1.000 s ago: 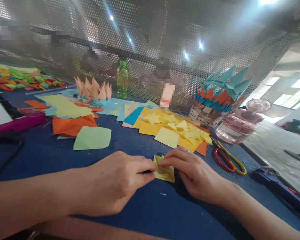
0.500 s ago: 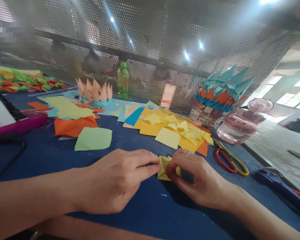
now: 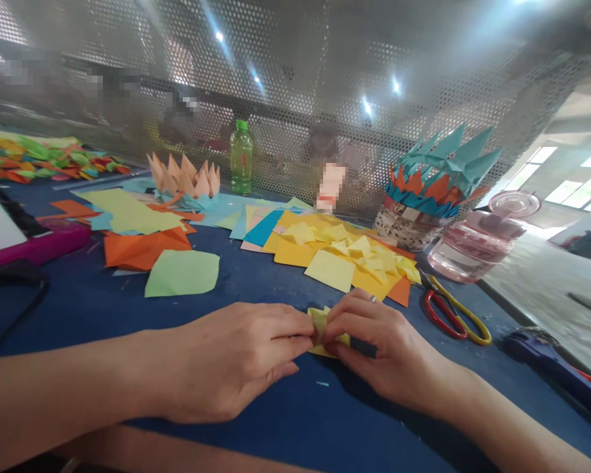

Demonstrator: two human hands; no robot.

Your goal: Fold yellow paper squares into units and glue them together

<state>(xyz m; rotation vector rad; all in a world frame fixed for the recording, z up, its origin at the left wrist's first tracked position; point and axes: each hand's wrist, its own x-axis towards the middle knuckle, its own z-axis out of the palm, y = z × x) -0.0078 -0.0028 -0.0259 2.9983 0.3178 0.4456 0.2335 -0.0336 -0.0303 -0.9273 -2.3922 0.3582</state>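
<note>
My left hand point(image 3: 231, 361) and my right hand point(image 3: 381, 345) are both closed, fingertips pinching a small folded piece of yellow paper point(image 3: 320, 326) between them, over the blue counter point(image 3: 270, 401). Just ahead lies a spread of yellow paper squares point(image 3: 329, 269); red-and-yellow-handled scissors point(image 3: 453, 318) sit to the right.

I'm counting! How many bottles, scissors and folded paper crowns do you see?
Bottles: 2 (green bottle, pink bottle)
Scissors: 1 (red-and-yellow scissors)
Folded paper crowns: 2 (peach crown, teal-and-orange crown)
Total: 5
</note>
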